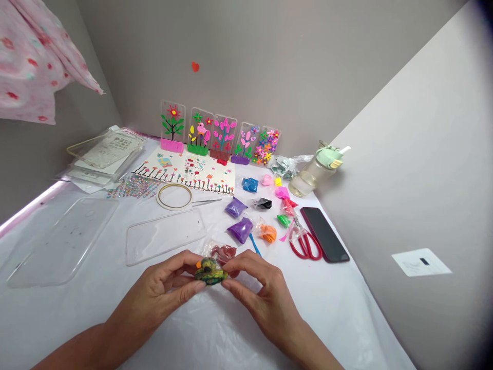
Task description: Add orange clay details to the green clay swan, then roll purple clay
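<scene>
The left hand (154,293) and right hand (262,293) reach in from the near side, fingertips pinching a mottled green-yellow clay lump (210,272) above the white tablecloth (246,318). Just beyond lies a clear bag of maroon clay (223,252); farther away sit bags of purple clay (239,230) and blue clay (250,185).

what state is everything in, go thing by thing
left hand, pinching the multicoloured clay lump
right hand, pinching it too
red-handled scissors, shut, lying flat
smartphone, screen dark, face up
water bottle, part full, green cap on
clear phone case, bare, lying flat
decorated phone cases, upright in a row
tape roll, lying flat
</scene>
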A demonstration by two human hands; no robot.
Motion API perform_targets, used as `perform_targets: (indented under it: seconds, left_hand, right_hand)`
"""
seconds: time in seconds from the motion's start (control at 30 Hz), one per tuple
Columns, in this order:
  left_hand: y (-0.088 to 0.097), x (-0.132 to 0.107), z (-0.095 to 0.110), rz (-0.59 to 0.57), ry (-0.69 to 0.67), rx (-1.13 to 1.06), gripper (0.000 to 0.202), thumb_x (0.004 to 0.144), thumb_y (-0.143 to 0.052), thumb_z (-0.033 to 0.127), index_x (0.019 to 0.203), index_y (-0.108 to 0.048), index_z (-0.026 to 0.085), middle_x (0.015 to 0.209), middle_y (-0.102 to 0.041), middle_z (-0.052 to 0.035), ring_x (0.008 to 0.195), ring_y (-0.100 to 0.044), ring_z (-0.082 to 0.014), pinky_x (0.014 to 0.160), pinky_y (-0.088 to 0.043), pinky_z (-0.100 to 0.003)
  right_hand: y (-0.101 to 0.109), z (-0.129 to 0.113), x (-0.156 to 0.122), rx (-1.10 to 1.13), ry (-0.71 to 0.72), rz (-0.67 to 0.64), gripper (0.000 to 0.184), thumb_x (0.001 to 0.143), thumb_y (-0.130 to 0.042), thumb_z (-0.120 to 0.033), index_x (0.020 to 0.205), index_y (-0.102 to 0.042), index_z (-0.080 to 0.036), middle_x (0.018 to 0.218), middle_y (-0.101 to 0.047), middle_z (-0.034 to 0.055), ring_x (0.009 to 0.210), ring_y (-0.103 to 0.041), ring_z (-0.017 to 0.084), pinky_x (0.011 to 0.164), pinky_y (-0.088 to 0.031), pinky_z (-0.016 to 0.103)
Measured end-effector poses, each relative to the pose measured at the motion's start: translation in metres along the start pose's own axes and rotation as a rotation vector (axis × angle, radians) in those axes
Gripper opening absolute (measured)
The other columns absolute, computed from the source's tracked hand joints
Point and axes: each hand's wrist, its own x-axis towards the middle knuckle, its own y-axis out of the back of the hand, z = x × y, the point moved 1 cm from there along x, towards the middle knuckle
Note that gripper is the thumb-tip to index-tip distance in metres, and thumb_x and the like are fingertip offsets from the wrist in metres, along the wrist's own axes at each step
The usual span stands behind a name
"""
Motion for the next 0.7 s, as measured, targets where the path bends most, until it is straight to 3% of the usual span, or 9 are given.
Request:
perform_targets:
  seconds: [0.47, 0.7]
  left_hand:
    - [0.0018, -0.0010, -0.0011, 0.028, 0.002, -0.023, 0.018, 0.089, -0.067, 0.040, 0.104, -0.063, 0.031, 0.101, -0.061, 0.0027, 0.103, -0.058, -0.0149, 0.087, -0.048, -0.018]
    - [0.0007, -0.0014, 0.0000, 0.023, -0.040, 0.020, 0.017, 0.089, -0.067, 0.042, 0.101, -0.062, 0.031, 0.100, -0.057, 0.0033, 0.101, -0.057, -0.0119, 0.090, -0.046, -0.016]
  right_hand:
    - [0.0038, 0.0023, -0.0010, -0.001, 0.010, 0.015, 0.015, 0.087, -0.071, -0.026, 0.102, -0.070, -0.022, 0.091, -0.068, 0.0023, 0.088, -0.063, 0.017, 0.081, -0.049, 0.029]
    - [0.0010, 0.0024, -0.0010, -0.003, 0.020, 0.013, 0.011, 0.087, -0.072, -0.024, 0.098, -0.071, -0.023, 0.090, -0.068, 0.0012, 0.087, -0.063, 0.016, 0.080, -0.048, 0.028]
